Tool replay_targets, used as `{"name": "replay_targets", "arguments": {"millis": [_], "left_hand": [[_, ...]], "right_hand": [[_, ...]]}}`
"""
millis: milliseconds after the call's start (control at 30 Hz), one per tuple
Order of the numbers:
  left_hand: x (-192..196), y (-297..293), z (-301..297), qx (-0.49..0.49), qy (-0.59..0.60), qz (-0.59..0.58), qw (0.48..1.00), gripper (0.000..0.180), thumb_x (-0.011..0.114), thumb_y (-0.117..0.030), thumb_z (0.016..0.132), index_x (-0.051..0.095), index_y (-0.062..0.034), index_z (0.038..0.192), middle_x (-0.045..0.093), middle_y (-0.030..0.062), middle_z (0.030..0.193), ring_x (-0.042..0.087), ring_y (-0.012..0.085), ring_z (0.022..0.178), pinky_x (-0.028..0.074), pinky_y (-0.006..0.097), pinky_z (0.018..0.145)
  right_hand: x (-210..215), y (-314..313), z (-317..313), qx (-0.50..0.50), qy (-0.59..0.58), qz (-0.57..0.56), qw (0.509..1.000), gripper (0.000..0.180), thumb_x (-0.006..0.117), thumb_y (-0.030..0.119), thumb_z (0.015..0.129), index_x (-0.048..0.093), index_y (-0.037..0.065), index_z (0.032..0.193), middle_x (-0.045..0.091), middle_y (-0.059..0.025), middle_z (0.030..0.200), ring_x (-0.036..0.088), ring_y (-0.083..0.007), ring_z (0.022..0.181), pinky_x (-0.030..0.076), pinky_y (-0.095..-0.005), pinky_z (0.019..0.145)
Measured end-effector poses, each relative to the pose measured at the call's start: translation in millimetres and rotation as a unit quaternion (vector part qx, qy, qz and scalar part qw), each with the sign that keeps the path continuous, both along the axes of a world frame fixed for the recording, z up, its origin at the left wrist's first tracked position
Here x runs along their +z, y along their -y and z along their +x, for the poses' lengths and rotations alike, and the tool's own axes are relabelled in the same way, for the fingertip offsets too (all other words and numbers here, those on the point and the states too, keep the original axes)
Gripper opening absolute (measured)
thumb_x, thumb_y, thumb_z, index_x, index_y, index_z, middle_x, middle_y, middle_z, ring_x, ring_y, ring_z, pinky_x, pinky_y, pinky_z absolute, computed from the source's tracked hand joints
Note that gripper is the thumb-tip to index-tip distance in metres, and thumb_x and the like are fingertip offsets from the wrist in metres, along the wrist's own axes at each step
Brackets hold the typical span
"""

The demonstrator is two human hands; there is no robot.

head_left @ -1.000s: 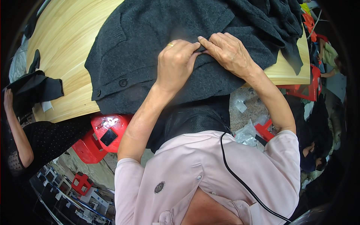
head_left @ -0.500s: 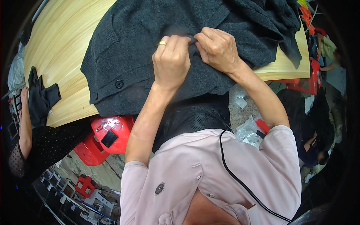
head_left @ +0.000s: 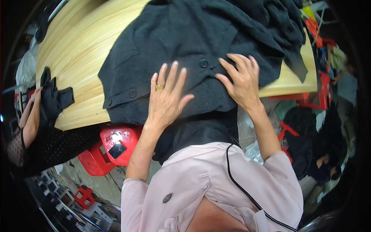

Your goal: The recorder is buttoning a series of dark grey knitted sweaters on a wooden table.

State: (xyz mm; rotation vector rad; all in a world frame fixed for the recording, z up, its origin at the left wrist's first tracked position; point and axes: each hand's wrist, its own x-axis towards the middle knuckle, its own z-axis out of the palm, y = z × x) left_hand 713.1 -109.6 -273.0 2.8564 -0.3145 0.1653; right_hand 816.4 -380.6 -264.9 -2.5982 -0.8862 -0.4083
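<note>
A dark grey knitted cardigan (head_left: 170,42) lies spread over the light wood table (head_left: 81,42), its near edge hanging over toward my body. Along its button band show a large dark button (head_left: 203,63) and, farther left, another button (head_left: 132,93). My left hand (head_left: 166,96) rests on the band with its fingers stretched and spread, a gold ring on one of them. To the right, my right hand (head_left: 241,79) has its fingers apart and slightly bent, the thumb and index tips at the cloth beside the large button. Neither hand holds anything.
At the far left, another person's hand (head_left: 36,94) touches a small dark garment (head_left: 54,98) on the table. Below the table edge stand red plastic stools (head_left: 96,158), with a black phone (head_left: 117,150) on one. More red stools (head_left: 319,96) and people are at the right.
Both hands have opened from a closed pinch on the cardigan's edge and come lower and apart. The large button between them now shows.
</note>
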Motion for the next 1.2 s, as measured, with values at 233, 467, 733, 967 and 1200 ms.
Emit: {"name": "replay_targets", "arguments": {"millis": [233,467,733,967,1200], "left_hand": [[6,-63,-46,0.079,0.030,-0.039,0.996,0.072,0.088,-0.046,0.091,0.068,-0.0171,0.154,0.048,0.0172,0.174,0.039,0.0428,0.162,0.034,0.060,0.127],[-20,-88,-110,0.220,0.080,-0.084,0.969,0.071,0.081,-0.060,0.094,0.073,-0.0118,0.145,0.061,0.0140,0.160,0.046,0.0387,0.155,0.032,0.060,0.124],[-15,-85,-117,0.165,0.098,-0.076,0.979,0.103,0.072,-0.089,0.081,0.052,-0.0351,0.167,0.044,0.0192,0.167,0.032,0.0404,0.160,0.019,0.074,0.125],[-9,-119,-106,0.146,0.029,-0.110,0.983,0.087,0.082,-0.065,0.090,0.054,-0.0393,0.168,0.043,0.0193,0.174,0.038,0.0398,0.162,0.029,0.074,0.124],[-9,-109,-100,0.117,-0.058,-0.046,0.990,0.088,0.080,-0.077,0.084,0.057,-0.0478,0.164,0.032,0.0132,0.183,0.022,0.0529,0.166,0.021,0.091,0.117]], "right_hand": [[7,-5,-17,-0.159,-0.134,0.107,0.972,0.090,0.090,0.039,0.090,0.052,0.021,0.169,0.041,-0.0282,0.171,0.036,-0.0458,0.162,0.025,-0.0670,0.130],[-2,-130,-24,0.095,-0.082,-0.033,0.992,0.080,0.099,0.035,0.075,0.068,0.015,0.145,0.051,-0.0302,0.154,0.045,-0.0510,0.150,0.035,-0.0618,0.124],[2,-160,-29,0.314,-0.085,0.000,0.946,0.050,0.101,0.027,0.057,0.065,0.010,0.086,0.056,-0.0093,0.086,0.065,-0.0318,0.076,0.053,-0.0458,0.065],[94,-270,56,0.449,-0.496,-0.200,0.716,0.048,0.088,0.043,0.096,0.072,0.001,0.116,0.073,-0.0191,0.090,0.079,-0.0363,0.086,0.059,-0.0446,0.073],[33,-466,171,0.324,0.058,-0.118,0.937,0.100,0.089,0.068,0.080,0.056,0.029,0.166,0.035,-0.0272,0.178,0.034,-0.0500,0.164,0.033,-0.0777,0.125]]}}
